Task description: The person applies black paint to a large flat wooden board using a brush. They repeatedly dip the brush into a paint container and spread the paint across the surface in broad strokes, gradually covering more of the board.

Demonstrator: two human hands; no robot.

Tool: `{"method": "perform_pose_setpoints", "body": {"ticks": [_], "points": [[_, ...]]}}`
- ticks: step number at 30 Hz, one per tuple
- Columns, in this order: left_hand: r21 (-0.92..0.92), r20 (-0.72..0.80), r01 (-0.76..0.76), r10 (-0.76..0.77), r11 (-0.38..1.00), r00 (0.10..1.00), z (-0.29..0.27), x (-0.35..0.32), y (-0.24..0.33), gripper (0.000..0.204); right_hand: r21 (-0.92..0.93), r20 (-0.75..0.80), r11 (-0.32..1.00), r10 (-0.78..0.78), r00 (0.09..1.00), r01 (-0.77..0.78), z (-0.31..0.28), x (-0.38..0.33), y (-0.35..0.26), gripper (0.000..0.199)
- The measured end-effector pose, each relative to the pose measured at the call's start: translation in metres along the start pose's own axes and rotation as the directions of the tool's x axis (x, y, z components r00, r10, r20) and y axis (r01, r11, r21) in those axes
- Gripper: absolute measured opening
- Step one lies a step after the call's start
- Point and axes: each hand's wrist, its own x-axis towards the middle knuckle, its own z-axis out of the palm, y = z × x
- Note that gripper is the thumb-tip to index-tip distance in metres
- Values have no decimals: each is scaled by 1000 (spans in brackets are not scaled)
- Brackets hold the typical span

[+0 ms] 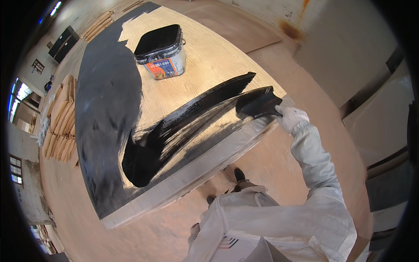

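Note:
My right hand, in a white glove, is closed at the right corner of a large board. It grips a flat, black paint-coated tool; the paint hides its exact kind. Wet black paint lies in thick streaks across the board's near part, running from the left toward the tool. A square white bucket with a black-smeared rim and a coloured label stands farther up on the pale wood-grain surface. My left hand hangs low beside my body, small and partly hidden, its fingers unclear.
The board tops a plastic-wrapped stack; its left side carries a dark coat. Brown wrapped bundles lie left of it. Large grey panels lean at right. My feet stand close to the stack's near edge.

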Motion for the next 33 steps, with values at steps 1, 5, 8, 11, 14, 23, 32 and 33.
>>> {"method": "perform_pose_setpoints", "body": {"ticks": [1,5,8,11,14,23,32,33], "points": [[-30,2,-5,5,1000,1000,0,1,9,35,-6,7,1000,-2,1000,2,-3,9,7,36],[-124,-18,40,-42,992,999,4,-2,21,38,-12,-37,1000,-7,999,6,-9,23,21,36],[-172,-62,25,-36,985,997,15,-10,24,40,-27,-22,999,-21,1000,21,-3,19,35,37],[-110,-65,39,-46,993,997,23,-22,19,36,-61,-17,993,-100,995,99,-14,34,37,37],[-51,-66,43,-46,998,997,32,-32,9,32,-47,90,997,-53,995,57,-41,81,3,37],[218,-133,-75,106,973,986,91,-19,-19,35,-100,55,916,-385,921,389,-53,254,-14,29],[160,-77,-124,137,979,988,115,-22,-31,35,-120,42,967,-223,974,226,-30,81,66,38],[138,-79,-124,136,983,988,111,-25,-30,35,-108,22,972,-209,978,210,-21,61,70,39]]}}
